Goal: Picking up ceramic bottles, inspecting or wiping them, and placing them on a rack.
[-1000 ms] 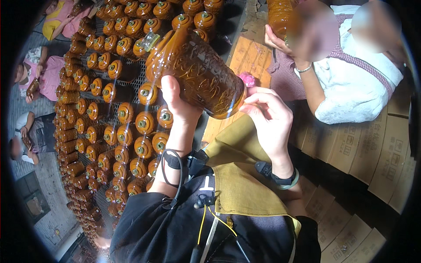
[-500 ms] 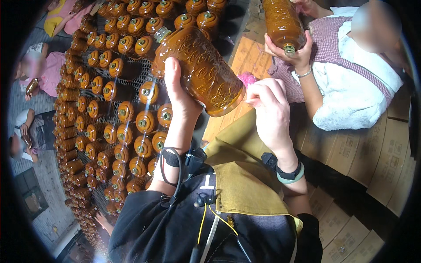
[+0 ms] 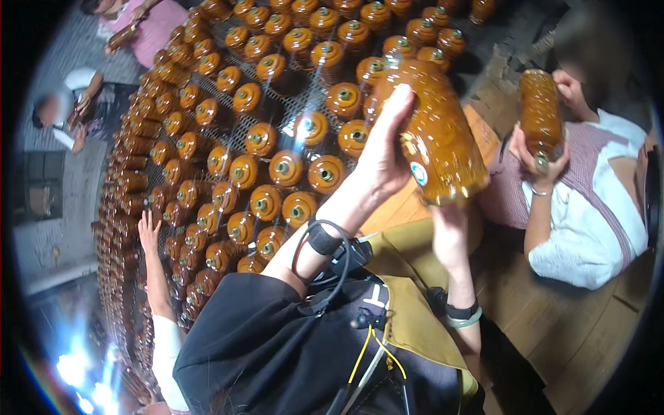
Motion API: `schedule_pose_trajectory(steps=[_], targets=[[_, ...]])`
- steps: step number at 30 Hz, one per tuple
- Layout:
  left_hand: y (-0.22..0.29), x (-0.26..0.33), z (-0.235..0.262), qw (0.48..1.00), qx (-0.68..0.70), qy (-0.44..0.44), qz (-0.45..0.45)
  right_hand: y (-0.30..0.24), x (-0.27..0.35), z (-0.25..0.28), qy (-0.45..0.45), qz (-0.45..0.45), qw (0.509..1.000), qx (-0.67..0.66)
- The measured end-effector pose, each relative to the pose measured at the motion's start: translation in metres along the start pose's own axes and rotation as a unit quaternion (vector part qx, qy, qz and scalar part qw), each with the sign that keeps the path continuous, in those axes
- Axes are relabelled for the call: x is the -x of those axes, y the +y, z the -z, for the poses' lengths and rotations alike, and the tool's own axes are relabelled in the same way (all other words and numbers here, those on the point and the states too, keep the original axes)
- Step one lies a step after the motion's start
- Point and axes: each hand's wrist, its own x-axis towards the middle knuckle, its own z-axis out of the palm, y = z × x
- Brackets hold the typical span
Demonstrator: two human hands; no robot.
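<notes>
Wood plank floor [image 3: 574,332] at right and lower right, boards running diagonally, warm brown. Metal mesh rack [image 3: 297,104] fills centre and left, packed w/ rows of amber bottles [image 3: 277,169], caps up. Grey concrete floor [image 3: 59,187] at far left beyond rack. Bright light glare [image 3: 72,366] at bottom left, w/ lens flare. Upper right corner dark.
</notes>
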Motion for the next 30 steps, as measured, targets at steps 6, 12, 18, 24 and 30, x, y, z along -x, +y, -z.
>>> schedule_pose_trajectory(steps=[6,12,18,24,30], targets=[[0.022,0.006,0.015,0.989,-0.14,-0.028,-0.047,-0.076,-0.053,0.073,0.192,0.141,0.782,-0.577],[0.079,-0.013,0.048,0.93,-0.247,0.08,-0.262,-0.123,-0.024,0.113,0.081,0.168,0.665,-0.724],[0.131,-0.028,0.066,0.895,-0.231,0.15,-0.35,-0.094,-0.017,0.087,0.152,0.038,0.799,-0.581],[0.156,-0.02,0.073,0.945,-0.112,0.079,-0.298,-0.084,-0.01,0.058,0.13,-0.032,0.877,-0.461],[0.132,-0.015,0.087,0.988,0.012,-0.139,-0.06,-0.094,-0.011,0.047,0.055,-0.063,0.942,-0.326]])
